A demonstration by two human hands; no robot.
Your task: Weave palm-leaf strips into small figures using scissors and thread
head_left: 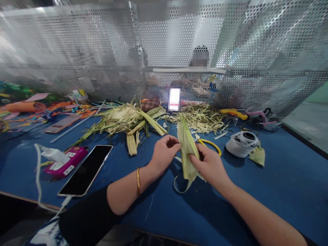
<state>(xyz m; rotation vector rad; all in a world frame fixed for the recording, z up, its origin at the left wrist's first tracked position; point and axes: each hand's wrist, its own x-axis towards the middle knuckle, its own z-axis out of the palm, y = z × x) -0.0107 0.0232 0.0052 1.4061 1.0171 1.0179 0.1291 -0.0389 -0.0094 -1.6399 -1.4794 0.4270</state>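
Observation:
Between my hands, above the blue table, is a pale green corn husk (186,150), held upright with thin strips curling from its lower end. My left hand (166,152) is closed at the husk's left edge, thumb and fingertips pinched against it. On the other side my right hand (208,164) grips the husk, thumb across its front and fingers partly hidden behind it. Just beyond the right hand lie yellow-handled scissors (211,144), partly covered. A heap of husks (123,118) and a pile of shredded strips (205,118) lie farther back.
Left of me are a smartphone (88,169) on a cable and a magenta power strip (66,162). A spool of white twine (241,143) stands at right, near a yellow glue gun (234,113). A perforated metal screen (107,44) closes the back, with people behind it.

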